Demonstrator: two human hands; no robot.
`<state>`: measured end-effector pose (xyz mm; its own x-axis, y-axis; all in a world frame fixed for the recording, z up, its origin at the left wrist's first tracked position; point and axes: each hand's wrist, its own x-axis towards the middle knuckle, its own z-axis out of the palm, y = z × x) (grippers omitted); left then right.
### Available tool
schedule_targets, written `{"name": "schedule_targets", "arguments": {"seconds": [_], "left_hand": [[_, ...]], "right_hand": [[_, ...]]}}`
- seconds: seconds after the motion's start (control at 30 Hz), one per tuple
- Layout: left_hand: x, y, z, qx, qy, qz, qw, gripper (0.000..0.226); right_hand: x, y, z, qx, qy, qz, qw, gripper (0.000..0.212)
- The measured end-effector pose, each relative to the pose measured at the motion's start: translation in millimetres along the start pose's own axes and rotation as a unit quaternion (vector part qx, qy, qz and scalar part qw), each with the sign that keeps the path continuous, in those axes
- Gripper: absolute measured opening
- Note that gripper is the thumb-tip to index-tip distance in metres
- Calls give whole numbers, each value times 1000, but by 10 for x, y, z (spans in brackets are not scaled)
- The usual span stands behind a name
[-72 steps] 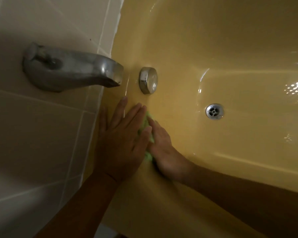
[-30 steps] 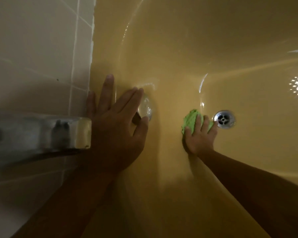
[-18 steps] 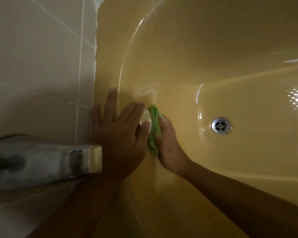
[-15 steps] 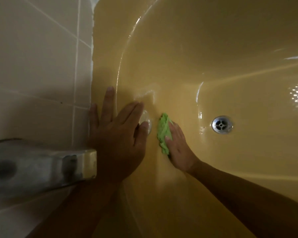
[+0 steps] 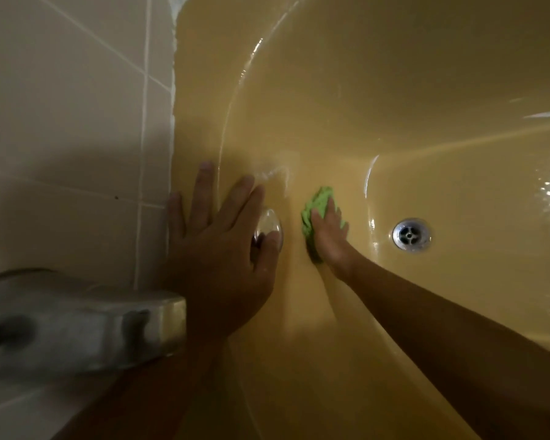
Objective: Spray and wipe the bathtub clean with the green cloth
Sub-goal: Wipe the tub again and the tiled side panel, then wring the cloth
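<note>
Wiping underway: green cloth (image 5: 318,204) is pressed by the flat-fingered right hand (image 5: 329,241) against the bathtub (image 5: 394,90) end wall, left hand (image 5: 223,258) is braced open and flat; the far surfaces are judged outstanding.

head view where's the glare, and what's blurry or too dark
Head view: speckled glare on the bathtub floor at the right edge, past the drain. Head view: the spout at lower left is close and blurred. Head view: the bottom of the frame is in shadow, yet the green cloth reads bright.
</note>
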<state>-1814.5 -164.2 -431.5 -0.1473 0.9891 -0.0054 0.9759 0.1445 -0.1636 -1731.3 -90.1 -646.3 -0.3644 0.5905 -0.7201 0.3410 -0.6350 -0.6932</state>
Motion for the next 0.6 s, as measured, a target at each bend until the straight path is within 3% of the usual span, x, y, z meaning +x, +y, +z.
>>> {"name": "schedule_targets", "arguments": {"seconds": [0.07, 0.17, 0.27, 0.37, 0.5, 0.6], "left_hand": [[21, -5, 4, 6, -3, -9, 1000, 66], [62, -37, 3, 27, -9, -11, 1000, 73], [107, -33, -1, 27, -10, -19, 999, 75], [140, -13, -5, 15, 9, -22, 1000, 74], [168, -67, 18, 40, 3, 1, 999, 81], [197, -104, 29, 49, -16, 10, 999, 91]], "right_hand": [[-169, -432, -40, 54, -25, -98, 993, 66], [-434, -941, -102, 13, -72, -289, 955, 67], [-488, -1048, -118, -22, -75, -353, 932, 66], [-284, -714, -102, -46, -49, -341, 938, 63], [198, -23, -194, -88, -24, -242, 966, 74], [598, 465, -420, -266, 53, -85, 959, 85]]}}
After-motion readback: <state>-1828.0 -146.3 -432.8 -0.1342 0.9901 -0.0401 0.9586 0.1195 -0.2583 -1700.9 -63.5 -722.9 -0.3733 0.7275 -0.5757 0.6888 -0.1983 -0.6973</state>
